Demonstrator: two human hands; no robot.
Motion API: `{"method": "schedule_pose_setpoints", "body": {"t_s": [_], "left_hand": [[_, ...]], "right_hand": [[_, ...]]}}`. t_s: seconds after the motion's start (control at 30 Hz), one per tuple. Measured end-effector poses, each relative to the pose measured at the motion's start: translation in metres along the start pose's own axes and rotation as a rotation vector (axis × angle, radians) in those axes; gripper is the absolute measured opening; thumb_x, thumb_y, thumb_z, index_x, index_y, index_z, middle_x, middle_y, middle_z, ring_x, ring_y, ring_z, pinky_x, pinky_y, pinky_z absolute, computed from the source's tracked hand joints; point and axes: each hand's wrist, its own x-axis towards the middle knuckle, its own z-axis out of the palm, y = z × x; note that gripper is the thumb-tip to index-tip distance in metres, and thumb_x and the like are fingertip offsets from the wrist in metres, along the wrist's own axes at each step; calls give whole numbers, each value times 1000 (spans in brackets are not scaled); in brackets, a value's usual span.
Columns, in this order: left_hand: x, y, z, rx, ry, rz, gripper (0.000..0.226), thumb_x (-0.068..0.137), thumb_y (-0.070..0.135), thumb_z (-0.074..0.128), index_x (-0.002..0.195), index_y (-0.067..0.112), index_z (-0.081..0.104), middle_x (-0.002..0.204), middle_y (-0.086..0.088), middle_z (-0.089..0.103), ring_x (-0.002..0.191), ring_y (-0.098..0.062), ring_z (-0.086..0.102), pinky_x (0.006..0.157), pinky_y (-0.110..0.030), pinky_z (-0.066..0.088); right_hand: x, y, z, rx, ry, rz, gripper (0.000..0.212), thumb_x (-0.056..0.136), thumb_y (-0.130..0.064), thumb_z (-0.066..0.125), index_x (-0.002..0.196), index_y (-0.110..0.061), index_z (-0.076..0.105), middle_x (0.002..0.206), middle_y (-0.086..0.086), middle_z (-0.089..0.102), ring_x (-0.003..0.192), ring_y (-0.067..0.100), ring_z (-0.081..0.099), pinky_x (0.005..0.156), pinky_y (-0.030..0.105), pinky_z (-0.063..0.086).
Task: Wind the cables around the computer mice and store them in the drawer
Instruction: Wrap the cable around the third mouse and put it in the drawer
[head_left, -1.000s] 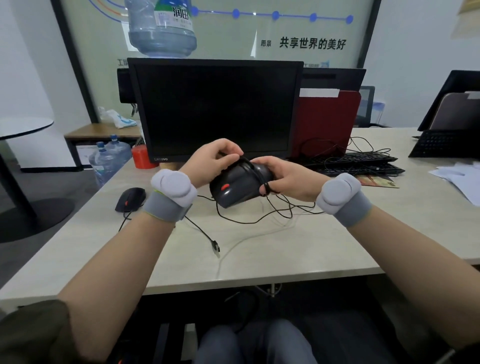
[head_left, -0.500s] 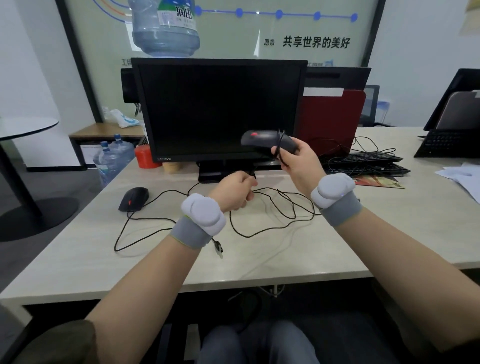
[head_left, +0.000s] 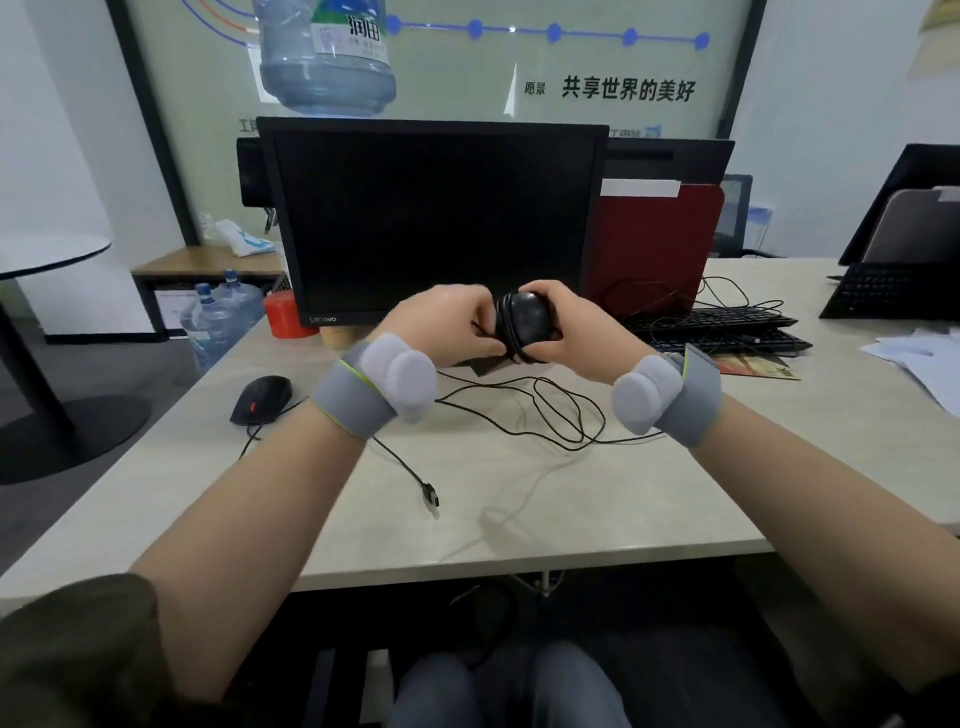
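Above the desk (head_left: 519, 519), in front of the monitor (head_left: 431, 218), my right hand (head_left: 582, 332) curls around a black mouse (head_left: 524, 317), its fingers over the top. My left hand (head_left: 441, 327) pinches the cable (head_left: 545, 405) just beside it; loose loops trail onto the desk. A second mouse (head_left: 261, 399) lies well apart, left.

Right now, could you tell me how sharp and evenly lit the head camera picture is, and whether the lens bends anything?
Head view: soft, even light, with only a faint shadow of the cable on the desk; the left hand and right hand look slightly smeared around the held mouse; the wide lens bows the desk edge and stretches the forearms; the monitor shows no glare.
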Motion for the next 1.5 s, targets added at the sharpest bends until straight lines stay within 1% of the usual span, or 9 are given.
{"method": "schedule_pose_setpoints", "body": {"t_s": [0.13, 0.3, 0.43, 0.63, 0.77, 0.93, 1.07, 1.23, 1.5], "left_hand": [[5, -16, -17, -332, -165, 113, 12, 83, 25, 66, 88, 29, 56, 81, 14, 58, 70, 2, 56, 65, -10, 46], [4, -22, -15, -854, -129, 127, 13, 89, 15, 60, 85, 27, 60, 74, 14, 61, 68, -7, 54, 61, -16, 44], [2, -22, 2, -1319, 9, 6, 21, 95, 6, 43, 86, 14, 60, 69, 2, 56, 56, -7, 50, 46, -12, 41], [3, -9, 28, -1450, 149, -185, 26, 98, 10, 39, 74, 17, 48, 60, 4, 45, 37, -1, 34, 34, -12, 26], [2, 11, 43, -1241, 182, -264, 27, 99, 20, 34, 76, 21, 47, 57, 1, 46, 38, -6, 40, 37, -16, 34], [-6, 23, 42, -1358, -121, -401, 21, 98, 24, 36, 93, 14, 54, 59, -3, 48, 37, -10, 44, 38, -15, 37], [-15, 20, 32, -840, -233, -323, 23, 97, 21, 38, 96, 11, 59, 64, 2, 51, 47, -10, 45, 39, -16, 38], [-11, 12, 11, -130, 12, -92, 24, 92, 28, 46, 98, 18, 66, 85, 3, 64, 76, -16, 58, 67, -29, 49], [-5, 1, -8, -203, 79, 38, 16, 80, 35, 67, 87, 25, 57, 84, 13, 58, 83, -9, 58, 72, -23, 49]], "right_hand": [[3, -1, -8, 141, -239, 48, 55, 81, -10, 67, 130, -19, 44, 111, 1, 60, 97, 14, 60, 86, 25, 51], [-3, 0, 0, 1011, -529, 145, 39, 85, 9, 50, 114, -15, 58, 84, 2, 53, 67, 2, 52, 60, 12, 41], [-2, -2, 6, 1466, -495, 40, 21, 62, -21, 81, 80, -12, 74, 72, -5, 67, 64, 1, 59, 60, 11, 48], [7, -12, 15, 1684, -205, 139, 20, 81, -18, 50, 90, -7, 64, 65, -5, 62, 57, 3, 56, 56, 12, 48], [12, -15, 18, 1487, -34, 112, 17, 94, -12, 45, 106, -8, 57, 85, 2, 54, 69, 5, 50, 62, 13, 46], [15, -16, 15, 828, 261, 99, 51, 83, -9, 66, 130, -9, 44, 117, 7, 58, 103, 12, 58, 90, 24, 48], [17, -8, 1, 358, 370, -33, 60, 79, -9, 69, 131, -15, 39, 122, -3, 49, 111, 10, 50, 95, 15, 41], [15, 0, -4, -76, 124, -127, 64, 78, -10, 68, 134, -21, 38, 125, 6, 50, 106, 16, 51, 91, 21, 37], [11, 4, -26, 65, -333, -82, 57, 82, -8, 65, 130, -29, 43, 116, -5, 58, 100, 9, 61, 82, 17, 50]]}}
